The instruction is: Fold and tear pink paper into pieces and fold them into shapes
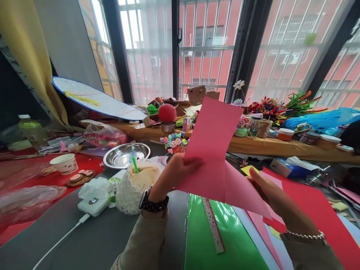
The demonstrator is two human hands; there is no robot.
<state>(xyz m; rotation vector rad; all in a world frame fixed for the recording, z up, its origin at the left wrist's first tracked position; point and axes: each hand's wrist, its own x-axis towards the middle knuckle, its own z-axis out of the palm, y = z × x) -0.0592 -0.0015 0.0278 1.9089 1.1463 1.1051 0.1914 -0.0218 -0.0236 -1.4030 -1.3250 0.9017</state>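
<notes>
A sheet of pink paper with crease lines is held up above the desk, its right part bent away from the rest. My left hand, with a watch on its wrist, grips the sheet at the left edge, thumb on the front. At the right edge, my right hand pinches the bent part; its fingers are partly hidden behind the paper. Below lies a patterned ruler on a glossy green sheet.
A coconut with a green straw stands left of my left hand, near a white charger, a steel bowl and a paper cup. Red paper lies at the right. Craft supplies crowd the wooden sill.
</notes>
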